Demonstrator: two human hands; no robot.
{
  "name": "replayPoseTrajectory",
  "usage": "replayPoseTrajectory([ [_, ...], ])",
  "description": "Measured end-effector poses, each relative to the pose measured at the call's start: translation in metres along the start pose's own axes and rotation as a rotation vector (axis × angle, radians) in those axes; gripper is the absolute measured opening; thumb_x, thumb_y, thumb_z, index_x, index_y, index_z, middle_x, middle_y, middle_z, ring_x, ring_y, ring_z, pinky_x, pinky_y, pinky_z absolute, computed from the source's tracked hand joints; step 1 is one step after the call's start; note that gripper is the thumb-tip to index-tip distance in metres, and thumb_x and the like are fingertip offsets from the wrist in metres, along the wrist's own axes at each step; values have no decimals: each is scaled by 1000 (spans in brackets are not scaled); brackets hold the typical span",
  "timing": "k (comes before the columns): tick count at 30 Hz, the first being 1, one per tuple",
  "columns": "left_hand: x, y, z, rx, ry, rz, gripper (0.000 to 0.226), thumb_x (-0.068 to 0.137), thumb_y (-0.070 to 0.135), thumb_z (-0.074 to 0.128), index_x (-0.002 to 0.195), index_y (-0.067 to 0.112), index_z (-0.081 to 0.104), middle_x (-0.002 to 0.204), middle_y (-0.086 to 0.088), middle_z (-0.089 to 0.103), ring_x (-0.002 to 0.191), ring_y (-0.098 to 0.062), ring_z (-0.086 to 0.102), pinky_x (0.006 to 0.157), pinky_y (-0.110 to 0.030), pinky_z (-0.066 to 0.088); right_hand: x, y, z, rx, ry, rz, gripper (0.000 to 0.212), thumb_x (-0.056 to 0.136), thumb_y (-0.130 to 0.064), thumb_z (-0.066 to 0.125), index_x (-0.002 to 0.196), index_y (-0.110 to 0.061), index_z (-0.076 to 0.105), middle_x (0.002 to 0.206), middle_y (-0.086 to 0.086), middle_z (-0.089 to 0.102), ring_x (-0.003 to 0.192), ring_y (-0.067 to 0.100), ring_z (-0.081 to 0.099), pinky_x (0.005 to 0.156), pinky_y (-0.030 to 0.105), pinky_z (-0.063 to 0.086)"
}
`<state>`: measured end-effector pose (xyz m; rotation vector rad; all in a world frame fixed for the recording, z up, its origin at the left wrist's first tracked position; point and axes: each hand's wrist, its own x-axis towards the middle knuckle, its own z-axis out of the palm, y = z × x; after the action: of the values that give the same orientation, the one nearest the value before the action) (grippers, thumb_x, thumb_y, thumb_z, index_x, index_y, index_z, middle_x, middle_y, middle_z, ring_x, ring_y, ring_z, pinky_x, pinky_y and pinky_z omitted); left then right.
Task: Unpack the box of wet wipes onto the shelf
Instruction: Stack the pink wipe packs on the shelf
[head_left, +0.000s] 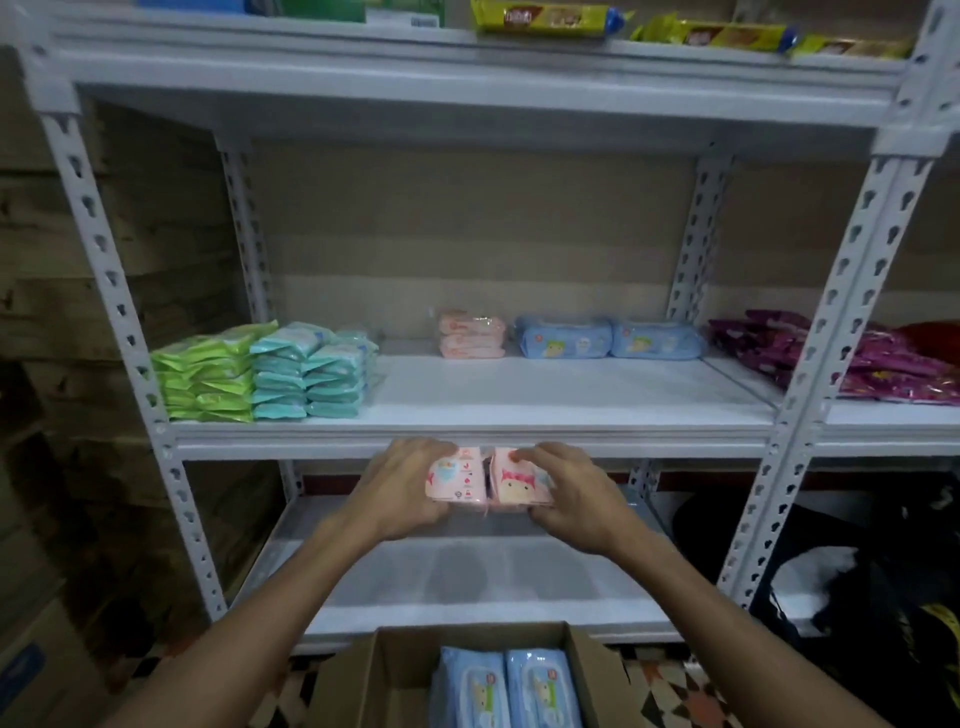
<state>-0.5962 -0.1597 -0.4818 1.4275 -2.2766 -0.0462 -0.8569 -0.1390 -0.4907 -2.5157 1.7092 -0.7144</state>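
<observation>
Head view, nearest first: an open cardboard box (371, 675) sits at the bottom edge, with two blue packs (506, 691) lying side by side inside it. Above the box, both arms reach forward. The left hand (402, 486) grips one pink wipes pack (457, 480), fingers curled over its top and thumb under it. The right hand (574, 493) grips a second pink pack (519, 483) the same way, and the two packs touch at the middle. They are held in the air just below the front lip of the middle shelf (519, 397), above the bare lower shelf (467, 587).

On the middle shelf, a green stack (208, 374) and teal stacks (311, 371) fill the left end up to the front edge. At the back wall stand stacked pink packs (471, 335) and, just to their right, a row of blue packs (608, 338). A broad open stretch of board lies in front of these, from the teal stacks to the right post (852, 291). Past that post, purple packets (857, 358) lie on the next rack.
</observation>
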Motion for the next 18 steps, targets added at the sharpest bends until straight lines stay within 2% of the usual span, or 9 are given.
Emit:
replayPoseTrajectory([
  [3, 17, 7, -28, -2, 29, 13, 77, 74, 43, 73, 143, 23, 45, 140, 3, 49, 128, -20, 40, 107, -34, 36, 20, -8, -29, 6, 54, -25, 66, 75, -30, 67, 138, -33, 48, 138, -4, 49, 126, 18, 44, 101, 35, 43],
  [6, 38, 8, -39, -6, 8, 10, 81, 74, 50, 74, 144, 22, 42, 142, -1, 47, 132, -22, 39, 111, -37, 34, 39, -13, -43, -1, 31, 0, 66, 78, -31, 69, 140, -34, 45, 141, -5, 47, 128, 17, 41, 101, 35, 44],
  [8, 53, 8, -43, 6, -37, -13, 81, 76, 47, 75, 145, 21, 40, 145, -3, 44, 135, -24, 37, 113, -39, 31, 52, -13, -47, -7, -4, 29, 66, 80, -32, 70, 140, -34, 45, 143, -4, 46, 127, 17, 42, 102, 36, 44],
  [11, 72, 6, -41, 74, -112, -46, 76, 83, 42, 73, 147, 22, 37, 150, -4, 41, 138, -24, 34, 115, -38, 27, 72, -10, -46, 3, -94, 54, 65, 83, -29, 70, 142, -33, 45, 147, -1, 42, 130, 20, 42, 106, 37, 41],
  [14, 90, -2, -34, 161, -177, -94, 61, 93, 36, 62, 148, 32, 36, 154, -1, 37, 141, -24, 30, 115, -42, 26, 96, -4, -40, 17, -165, 83, 56, 89, -28, 64, 143, -32, 47, 154, 4, 28, 132, 26, 44, 111, 39, 38],
  [16, 101, -5, -30, 215, -153, -126, 53, 97, 27, 51, 147, 37, 36, 157, -2, 32, 144, -27, 25, 115, -47, 23, 112, 2, -34, 25, -185, 107, 51, 93, -33, 60, 142, -33, 48, 144, 6, 29, 121, 25, 51, 111, 37, 38],
  [18, 108, -6, -25, 289, -101, -158, 56, 96, 16, 44, 148, 38, 35, 148, -5, 39, 138, -28, 33, 109, -46, 27, 126, 7, -27, 7, -188, 117, 49, 95, -37, 56, 143, -37, 46, 127, 3, 32, 112, 24, 51, 109, 39, 39],
])
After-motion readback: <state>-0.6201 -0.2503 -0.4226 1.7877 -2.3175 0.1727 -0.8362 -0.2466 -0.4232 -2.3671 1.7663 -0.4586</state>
